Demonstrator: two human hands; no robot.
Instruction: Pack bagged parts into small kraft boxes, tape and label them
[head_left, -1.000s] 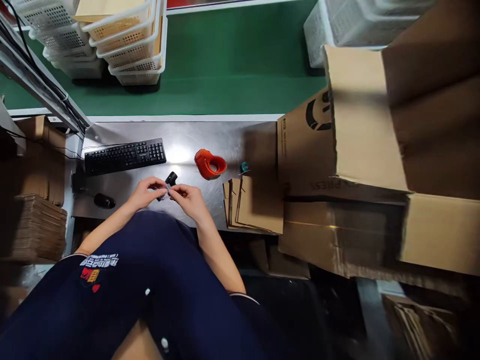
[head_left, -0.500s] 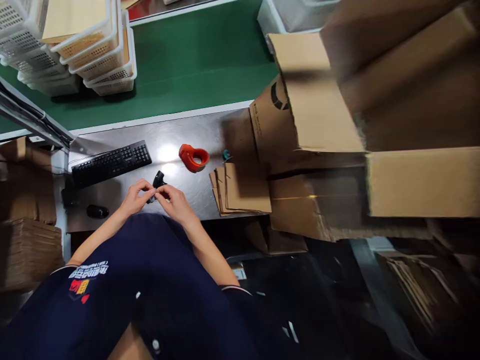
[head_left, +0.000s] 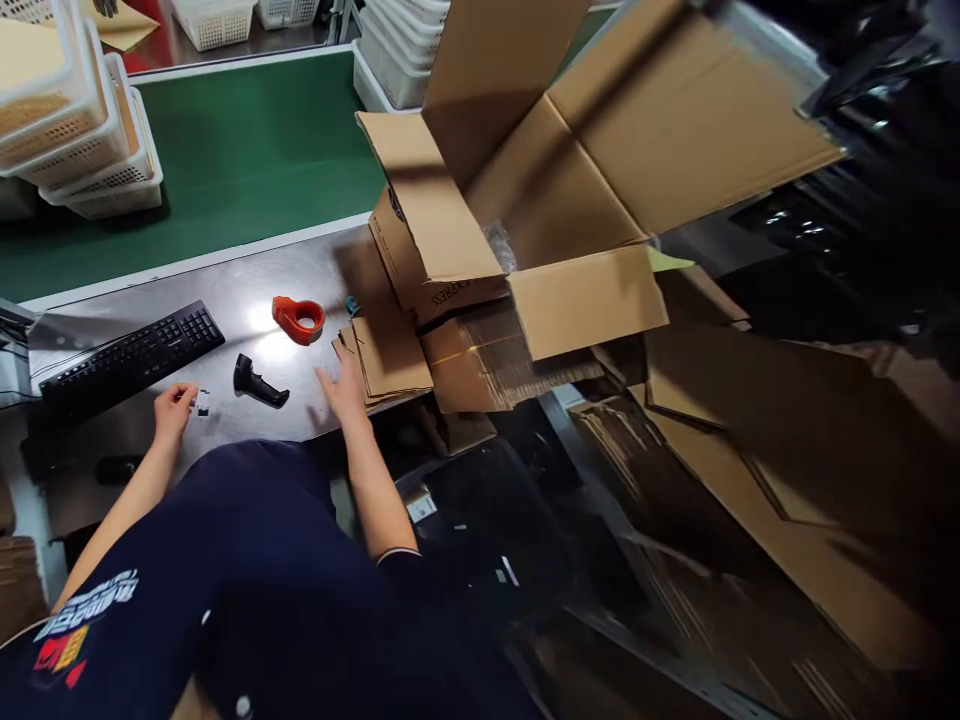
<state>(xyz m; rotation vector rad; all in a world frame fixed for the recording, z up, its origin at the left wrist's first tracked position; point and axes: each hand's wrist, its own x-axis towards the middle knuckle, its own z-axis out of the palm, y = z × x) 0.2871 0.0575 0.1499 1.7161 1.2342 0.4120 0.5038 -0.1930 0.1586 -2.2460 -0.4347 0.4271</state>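
The left hand (head_left: 176, 408) is pinching a small white-and-black printed piece (head_left: 202, 403), probably a label, between thumb and fingers above the steel surface (head_left: 259, 265), between the black keyboard (head_left: 135, 355) and the barcode scanner (head_left: 259, 385). The right hand (head_left: 343, 388) is holding nothing visible; its fingers are spreading loosely at the left edge of the stacked flat cardboard blanks (head_left: 394, 355), and whether they are touching the stack cannot be told.

The work appears to be partway along. The printed piece is already sitting in the grasp, apart from any cardboard, so placing it anywhere is a step not yet done. The blanks are lying flat, none of them standing folded up. The scanner is resting unheld, and the orange tape dispenser (head_left: 289, 316) is lying beyond it, untouched. To the right, a large carton (head_left: 589, 300) is standing with its flaps open.
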